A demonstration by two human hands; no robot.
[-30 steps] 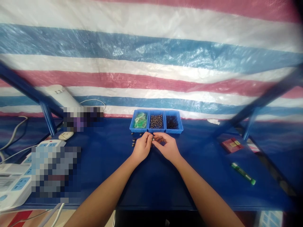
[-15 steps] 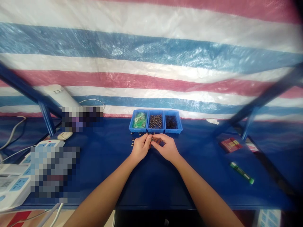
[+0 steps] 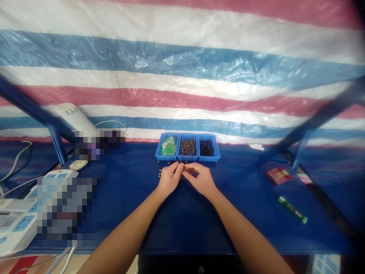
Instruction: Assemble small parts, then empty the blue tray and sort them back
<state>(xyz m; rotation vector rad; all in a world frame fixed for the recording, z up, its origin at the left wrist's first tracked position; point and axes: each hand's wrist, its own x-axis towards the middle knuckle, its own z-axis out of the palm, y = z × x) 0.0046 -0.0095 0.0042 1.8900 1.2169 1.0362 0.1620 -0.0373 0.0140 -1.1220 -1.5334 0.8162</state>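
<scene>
My left hand (image 3: 170, 176) and my right hand (image 3: 200, 178) meet just in front of three joined blue bins. Both are closed, with fingertips pinched together around a small dark metal piece (image 3: 183, 168), mostly hidden by the fingers. The left bin (image 3: 167, 158) holds green and clear pieces. In the middle bin (image 3: 188, 157) lie many brass-coloured metal parts (image 3: 188, 146). Black screw-like pieces (image 3: 207, 147) fill the right bin (image 3: 209, 158). Several small metal parts (image 3: 160, 171) lie loose on the table beside and behind my left hand.
On the blue table (image 3: 119, 213), white power strips (image 3: 21, 224) with cables occupy the left side, near a blurred-out dark item (image 3: 68, 207). A red box (image 3: 278, 176) and a green tube (image 3: 292, 209) lie right. Blue metal posts (image 3: 57, 142) flank the table; striped sheeting (image 3: 182, 95) hangs behind.
My hands stay together in the same place, with only a slight shift of the fingers. The whole view has moved very slightly.
</scene>
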